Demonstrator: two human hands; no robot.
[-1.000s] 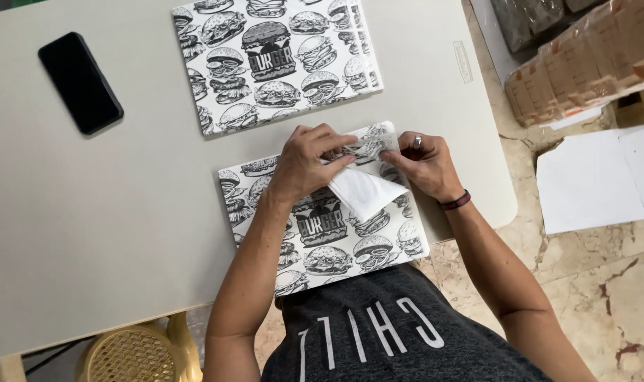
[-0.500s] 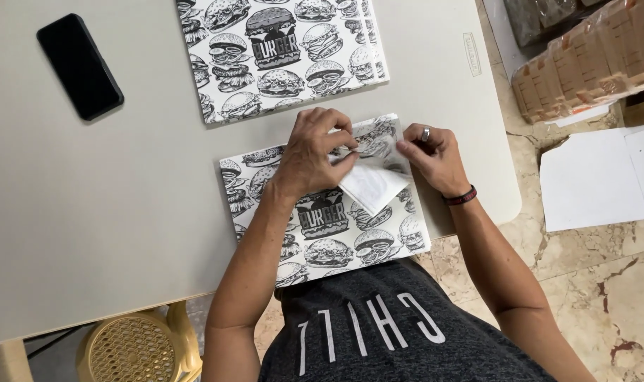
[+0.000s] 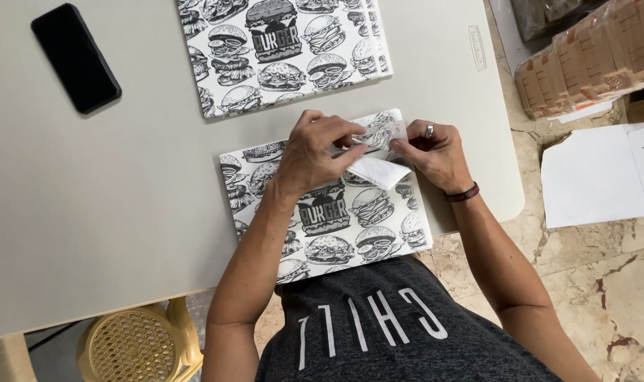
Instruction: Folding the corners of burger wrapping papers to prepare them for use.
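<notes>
At the table's (image 3: 124, 212) near edge, my left hand (image 3: 315, 152) and right hand (image 3: 435, 152) pinch a folded corner (image 3: 378, 171) of the burger-printed sheet (image 3: 329, 212); a matching stack (image 3: 279, 49) lies farther away.

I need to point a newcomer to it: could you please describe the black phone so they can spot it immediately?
On the pale grey table, look to its far left corner. The flat black rectangular phone lies there alone, screen dark, plain and glossy, unlike the burger-printed paper sheets beside it.

Pale grey table (image 3: 88, 205), marbled stone floor (image 3: 591, 283), yellow woven stool (image 3: 134, 346)
</notes>
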